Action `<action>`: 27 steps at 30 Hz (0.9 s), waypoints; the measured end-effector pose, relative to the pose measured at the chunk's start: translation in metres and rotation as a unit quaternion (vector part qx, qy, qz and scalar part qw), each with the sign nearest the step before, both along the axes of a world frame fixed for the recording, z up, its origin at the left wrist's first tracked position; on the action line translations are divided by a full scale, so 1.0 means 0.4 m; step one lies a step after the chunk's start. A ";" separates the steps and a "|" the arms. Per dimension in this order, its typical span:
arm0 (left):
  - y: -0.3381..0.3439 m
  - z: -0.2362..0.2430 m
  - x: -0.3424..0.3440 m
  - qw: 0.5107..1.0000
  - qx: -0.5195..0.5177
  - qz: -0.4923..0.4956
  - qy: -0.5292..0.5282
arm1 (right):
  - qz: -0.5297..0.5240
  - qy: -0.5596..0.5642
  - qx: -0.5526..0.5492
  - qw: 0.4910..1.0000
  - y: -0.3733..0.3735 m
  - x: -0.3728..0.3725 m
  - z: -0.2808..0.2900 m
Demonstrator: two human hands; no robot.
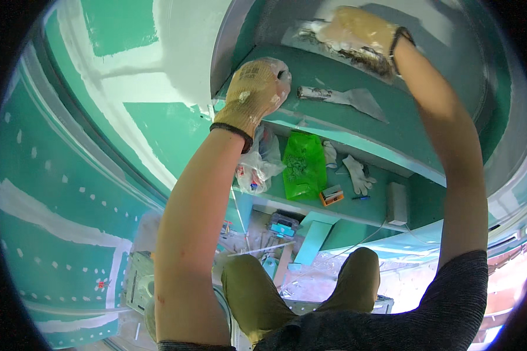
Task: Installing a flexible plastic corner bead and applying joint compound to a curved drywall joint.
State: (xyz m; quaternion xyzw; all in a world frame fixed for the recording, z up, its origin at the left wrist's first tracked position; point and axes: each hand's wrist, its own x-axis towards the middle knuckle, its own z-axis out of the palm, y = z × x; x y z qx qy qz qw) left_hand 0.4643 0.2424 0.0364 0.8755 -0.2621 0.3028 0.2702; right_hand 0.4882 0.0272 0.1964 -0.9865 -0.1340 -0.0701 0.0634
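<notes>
My right hand (366,29), in a tan knit work glove with a dark cuff, is raised to the grey curved wall at the upper right. Its fingers are closed on a tool (366,57) smeared with white compound, with a dark, ragged edge; its exact kind is hard to make out. My left hand (257,85), in a matching glove spotted with white, is closed at the left end of the upper green shelf (310,64). Whatever it may grip is hidden. A putty knife (357,100) with a whitened handle lies on that shelf between my hands.
The lower shelf holds a clear plastic bag (260,167), a green bag (304,167), white gloves (357,174), an orange box (331,196), a blue pen (361,198) and a white box (397,203). Below are a toolbox (284,224) and my knees. Green plasterboard walls (58,199) curve around the left.
</notes>
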 end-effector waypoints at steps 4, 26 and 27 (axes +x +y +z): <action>0.016 0.007 -0.027 1.000 -0.011 0.014 0.020 | -0.066 -0.006 -0.130 0.989 -0.062 -0.053 0.072; -0.008 0.033 -0.053 0.987 -0.068 0.130 0.067 | -0.007 0.025 0.274 0.961 0.087 0.012 -0.062; -0.016 0.035 -0.051 0.987 -0.072 0.124 0.067 | -0.015 0.024 0.263 0.965 0.087 0.001 -0.068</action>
